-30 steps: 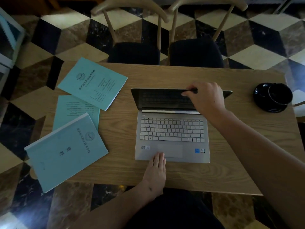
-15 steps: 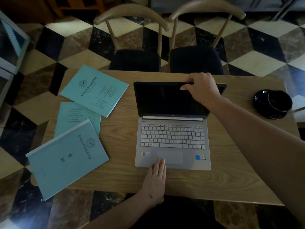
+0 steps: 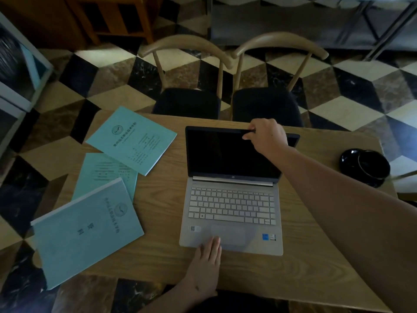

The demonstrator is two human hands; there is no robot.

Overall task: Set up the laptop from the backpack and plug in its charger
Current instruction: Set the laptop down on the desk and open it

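A silver laptop (image 3: 230, 206) stands open in the middle of the wooden table (image 3: 158, 263), its dark screen tilted well back. My right hand (image 3: 267, 136) pinches the top edge of the lid near its right corner. My left hand (image 3: 206, 265) lies flat, fingers together, pressing on the front edge of the laptop base beside the trackpad. No backpack or charger is in view.
Three teal booklets (image 3: 86, 233) lie spread on the table's left part. A black cup on a black saucer (image 3: 366, 167) sits near the right edge. Two wooden chairs (image 3: 187, 100) with dark seats stand behind the table on a checkered floor.
My right hand has swung the lid up and back, from nearly flat to wide open. My left hand has stayed on the base's front edge.
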